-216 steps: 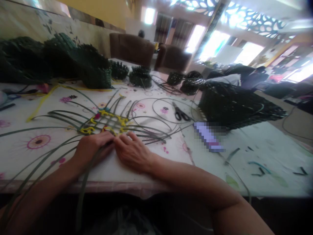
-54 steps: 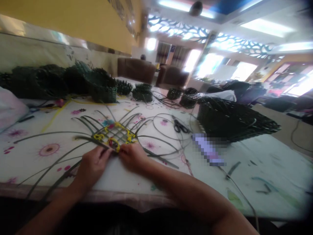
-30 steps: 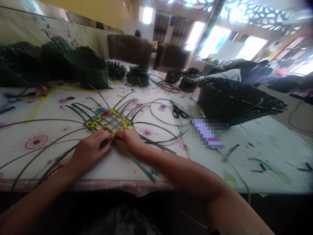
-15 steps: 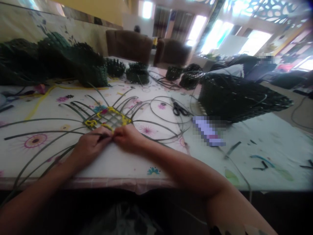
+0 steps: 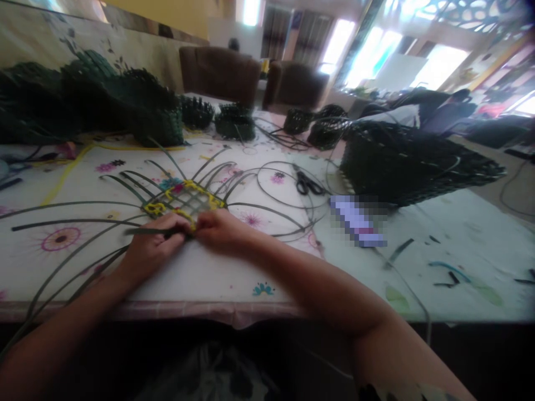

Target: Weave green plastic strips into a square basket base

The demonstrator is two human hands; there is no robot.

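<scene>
Bright windows [image 5: 378,55] glare behind two brown high-backed seats [image 5: 219,75], and a white table cover printed with flowers [image 5: 267,278] spreads in front of you, meeting a pale green cover [image 5: 463,234] on the right. Your piece, an open diamond-shaped lattice of flat dark green strips with yellow cord along its edges [image 5: 194,201], lies on the white cover just beyond your hands, its loose strip ends fanning outward. Your left hand [image 5: 156,239] is at its near corner, fingers curled closed on the edge, with a short flat dark green strip [image 5: 146,231] crossing over it. Your right hand [image 5: 217,228] meets it there, fingers folded into a tight pinch on the same corner; you can't tell which strand is between the fingertips. Black-handled scissors [image 5: 309,184] lie beyond your right forearm, near a blurred-out lilac oblong [image 5: 355,220]. Behind that, a large dark woven basket [image 5: 418,161] rests on the table, and small dark woven baskets [image 5: 235,121] stand along the far side.
</scene>
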